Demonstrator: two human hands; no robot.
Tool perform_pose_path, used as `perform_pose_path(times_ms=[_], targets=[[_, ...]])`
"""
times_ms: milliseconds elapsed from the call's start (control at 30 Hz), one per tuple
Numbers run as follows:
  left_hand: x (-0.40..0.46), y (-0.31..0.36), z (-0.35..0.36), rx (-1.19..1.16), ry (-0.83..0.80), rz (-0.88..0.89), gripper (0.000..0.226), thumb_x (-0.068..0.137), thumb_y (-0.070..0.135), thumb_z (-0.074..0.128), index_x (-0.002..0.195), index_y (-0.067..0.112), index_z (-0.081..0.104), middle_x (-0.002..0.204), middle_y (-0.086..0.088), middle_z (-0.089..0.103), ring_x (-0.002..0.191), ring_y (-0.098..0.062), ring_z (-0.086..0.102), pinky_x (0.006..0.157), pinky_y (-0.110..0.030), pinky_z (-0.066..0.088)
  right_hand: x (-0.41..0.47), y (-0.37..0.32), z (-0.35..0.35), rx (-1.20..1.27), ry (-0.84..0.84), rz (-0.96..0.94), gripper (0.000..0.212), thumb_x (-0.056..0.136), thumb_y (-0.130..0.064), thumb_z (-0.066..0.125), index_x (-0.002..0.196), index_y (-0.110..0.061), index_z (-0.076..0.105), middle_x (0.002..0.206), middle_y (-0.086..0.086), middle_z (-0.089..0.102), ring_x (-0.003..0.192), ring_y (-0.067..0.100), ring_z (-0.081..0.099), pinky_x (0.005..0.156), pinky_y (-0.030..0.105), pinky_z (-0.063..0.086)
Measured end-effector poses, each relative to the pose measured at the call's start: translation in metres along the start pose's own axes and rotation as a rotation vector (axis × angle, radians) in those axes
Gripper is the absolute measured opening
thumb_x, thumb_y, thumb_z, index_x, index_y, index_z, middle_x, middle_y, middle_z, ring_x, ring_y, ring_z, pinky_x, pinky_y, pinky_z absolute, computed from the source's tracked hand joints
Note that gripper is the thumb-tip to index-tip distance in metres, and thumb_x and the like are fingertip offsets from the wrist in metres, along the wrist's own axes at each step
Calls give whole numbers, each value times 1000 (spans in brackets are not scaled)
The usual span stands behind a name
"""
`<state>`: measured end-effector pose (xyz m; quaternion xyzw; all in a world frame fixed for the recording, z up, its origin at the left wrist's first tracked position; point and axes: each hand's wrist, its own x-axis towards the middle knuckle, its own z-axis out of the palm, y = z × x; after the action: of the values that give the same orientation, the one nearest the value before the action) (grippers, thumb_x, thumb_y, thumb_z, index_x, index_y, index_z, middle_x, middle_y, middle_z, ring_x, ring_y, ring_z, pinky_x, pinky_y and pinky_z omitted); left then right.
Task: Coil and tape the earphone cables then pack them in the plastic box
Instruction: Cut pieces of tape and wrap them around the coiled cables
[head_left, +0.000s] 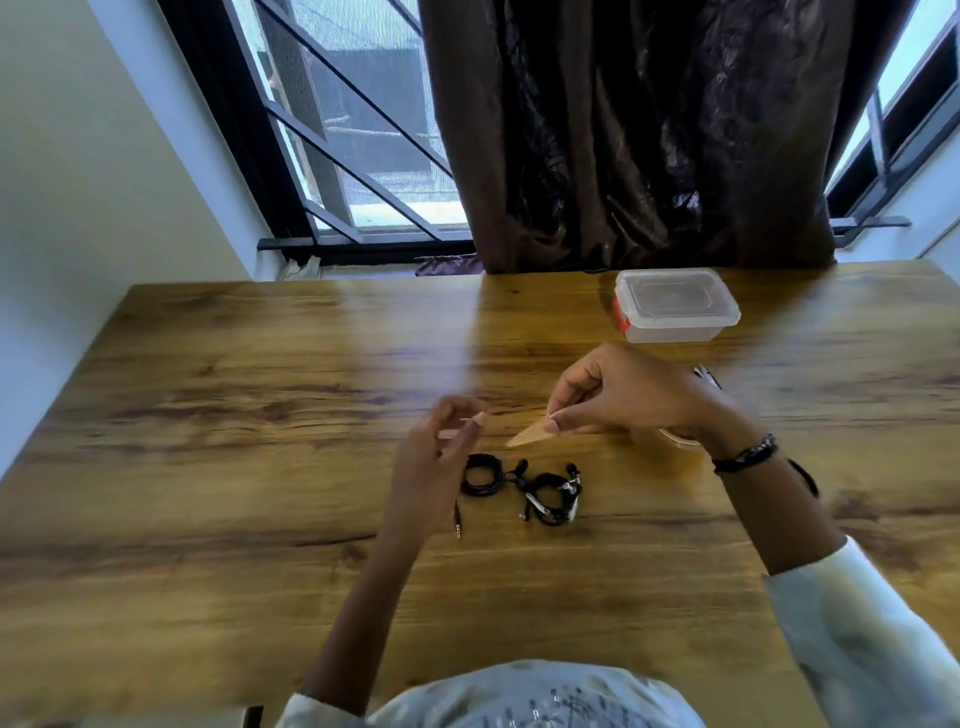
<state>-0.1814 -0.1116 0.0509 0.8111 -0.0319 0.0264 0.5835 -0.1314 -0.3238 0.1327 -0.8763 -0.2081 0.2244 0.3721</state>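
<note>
While the right hand (623, 395) is raised over the table (234, 415), a strip of tape (530, 435) is pinched between its thumb and forefinger, the remaining fingers being curled in; the strip hangs slanting down to the left from the fingertips. A clear roll (678, 436) is partly seen under the right wrist, most of it hidden by the hand. A dark bracelet (745, 454) is worn on that wrist, and a white sleeve (857, 639) covers the forearm.

The left hand (431, 467) is held just left of the tape, blurred; its fingers are loosely bent. Whether anything is pinched at its fingertips cannot be told.

Below and between the hands, two black coils are laid on the table. The left coil (480, 480) is seen just beside the left hand, a plug (458, 526) trailing from it toward the person. The right coil (553, 496) touches or nearly touches the first; pale bands are noted on it.

The box (675, 312), clear plastic with its lid on and a red clasp at its left end, stands at the far edge, well apart from the coils. A dark curtain (649, 130) and a barred window (353, 130) are recorded behind the table.
</note>
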Motion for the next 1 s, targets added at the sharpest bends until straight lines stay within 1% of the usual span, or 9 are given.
perform_pose_path(times_ms=[33,100,200,267,367,467,633,833,1000], targets=[[5,-10,-3,106,6,-7,9,93,19,59,100,19,64,99,9,68,86,4,62,71,-7,47,3,3,1,-15,6,14,12,81,-24,76,86,-13,76,82,3,74,81,29,65,71,43,50],[13,-30,-7,277,-30,-23,11,91,13,61,99,20,66,99,8,67,86,-1,62,71,-9,46,8,9,4,-29,15,48,8,80,-22,77,85,-15,76,82,0,75,82,23,67,75,42,52],[21,-48,-7,446,-105,-7,16,88,13,65,102,19,69,104,7,66,88,-6,59,75,-16,47,16,18,10,-54,21,85,5,80,-24,77,83,-21,76,80,-5,75,77,14,67,70,31,51],[26,-54,-5,492,-154,54,19,85,14,69,105,17,71,108,4,66,88,-8,61,77,-19,50,20,22,12,-64,40,92,5,79,-26,77,82,-23,76,78,-6,74,76,13,67,65,25,48],[33,-60,-2,582,-218,98,28,82,18,73,110,19,71,110,5,66,91,-10,62,82,-27,55,24,27,11,-46,63,84,5,79,-29,77,80,-25,75,77,-9,74,71,5,66,59,12,46],[36,-65,1,710,-265,124,29,83,25,73,112,23,70,110,8,64,95,-10,61,83,-28,54,28,29,12,-13,78,84,4,79,-27,77,80,-26,74,78,-9,74,71,1,66,59,8,47],[38,-69,1,779,-328,184,28,84,28,71,111,21,70,107,7,63,95,-11,60,83,-29,54,33,33,15,-19,114,81,12,80,-28,76,90,-23,73,89,-13,72,82,-3,65,76,17,52],[36,-70,0,772,-357,241,23,87,27,67,108,19,70,108,5,63,94,-11,60,82,-31,54,36,34,18,22,124,74,13,81,-24,76,93,-21,72,88,-14,71,80,-9,63,68,4,48],[33,-72,2,731,-338,239,19,86,26,67,103,17,68,106,4,62,90,-10,57,80,-24,50,33,35,20,51,125,72,13,80,-22,76,93,-20,72,87,-12,71,79,-7,65,68,4,48]])
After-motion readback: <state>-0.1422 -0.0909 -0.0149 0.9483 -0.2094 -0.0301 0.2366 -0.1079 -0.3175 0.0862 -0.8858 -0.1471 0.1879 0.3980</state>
